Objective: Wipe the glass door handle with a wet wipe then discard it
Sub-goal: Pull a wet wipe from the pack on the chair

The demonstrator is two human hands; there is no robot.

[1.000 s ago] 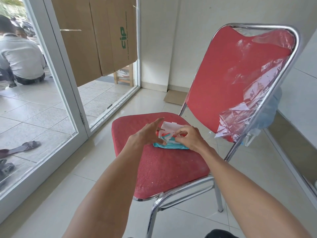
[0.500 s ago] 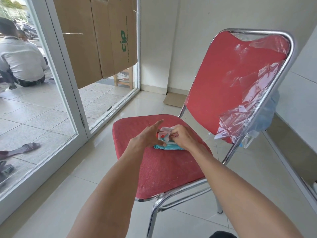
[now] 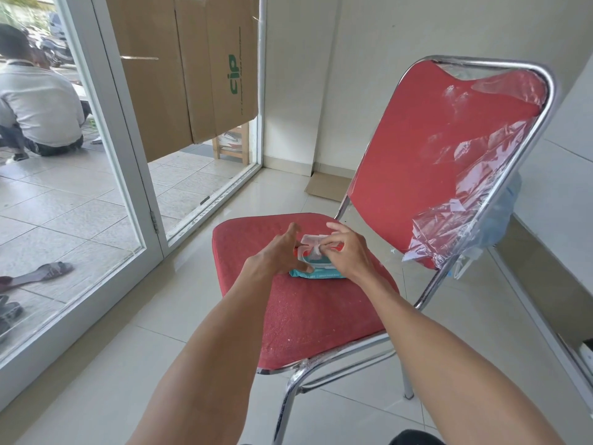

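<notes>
A teal wet wipe pack lies on the seat of a red chair, its white flip lid standing open. My left hand presses on the pack's left side with fingers stretched out. My right hand is over the pack's right side, fingertips pinching a white wet wipe at the opening. The glass door with its white frame is at the left; its handle is out of view.
Torn clear plastic hangs from the chair's chrome backrest frame. Cardboard sheets cover the glass panel behind. A person sits outside on the tiles, with sandals near the door. A white wall and low ledge run along the right.
My right fingers have drawn up from the pack, so the open lid and white wipe show again. My left hand stays pressed on the pack.
</notes>
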